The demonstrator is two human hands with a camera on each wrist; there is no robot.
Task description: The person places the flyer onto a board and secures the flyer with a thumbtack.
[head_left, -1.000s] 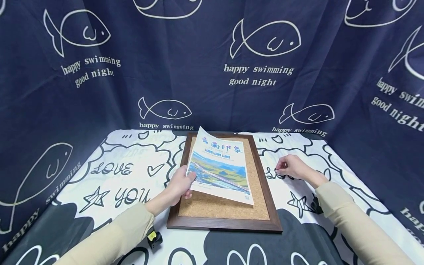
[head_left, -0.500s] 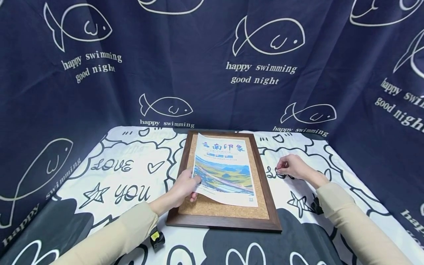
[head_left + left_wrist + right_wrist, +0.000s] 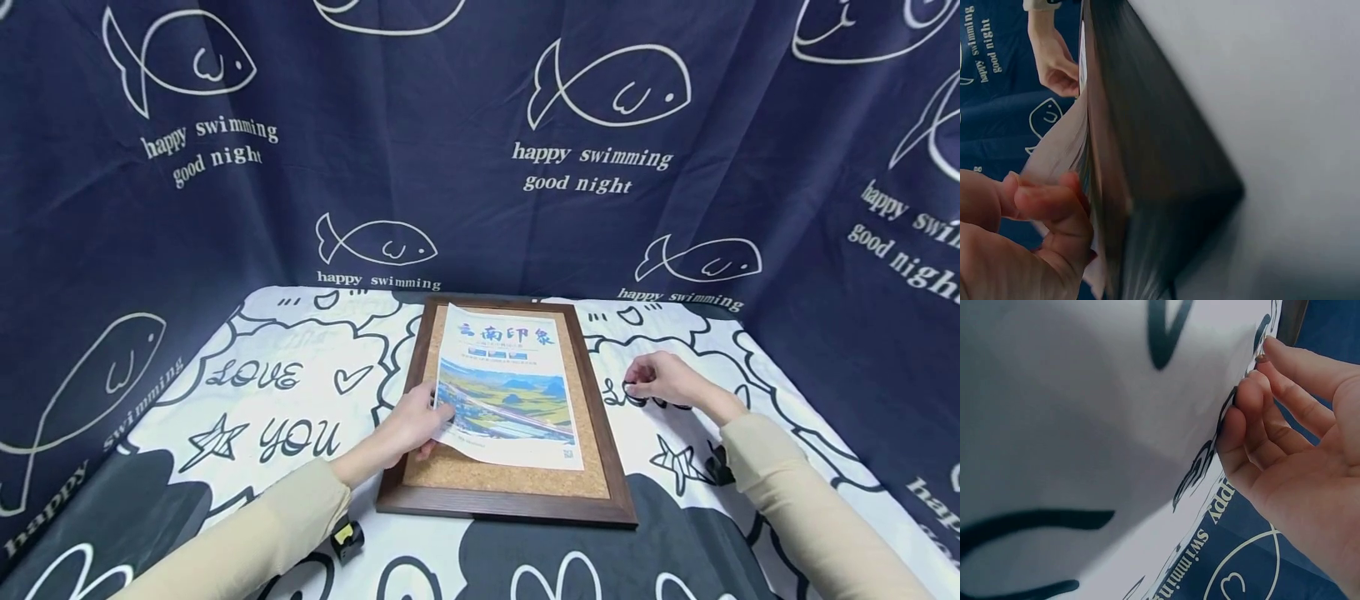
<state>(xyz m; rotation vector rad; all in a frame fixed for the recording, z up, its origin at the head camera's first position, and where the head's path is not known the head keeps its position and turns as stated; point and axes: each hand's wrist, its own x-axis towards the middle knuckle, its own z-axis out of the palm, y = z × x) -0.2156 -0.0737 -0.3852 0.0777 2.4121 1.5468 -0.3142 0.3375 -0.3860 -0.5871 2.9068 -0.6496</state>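
Note:
A printed paper poster [image 3: 510,392] with a colourful landscape and large characters lies over a cork board [image 3: 517,504] in a dark brown frame. My left hand [image 3: 411,421] pinches the poster's lower left edge between thumb and fingers. That edge curves up off the cork, as the left wrist view also shows in the lifted sheet [image 3: 1054,147]. To the right of the board, my right hand [image 3: 663,377] is low at the table cloth. Its thumb and index finger pinch a tiny brass-coloured piece [image 3: 1262,359], like a thumbtack, though too small to be sure.
A white and dark patterned cloth [image 3: 270,400] covers the table under the board. Behind and at the sides hangs a navy curtain [image 3: 465,167] with fish drawings. A black and yellow device [image 3: 347,537] sits at my left wrist.
The poster has come down from a raised tilt and shifted slightly right, flatter over the cork, with my left hand still pinching it. My right hand stays almost in place.

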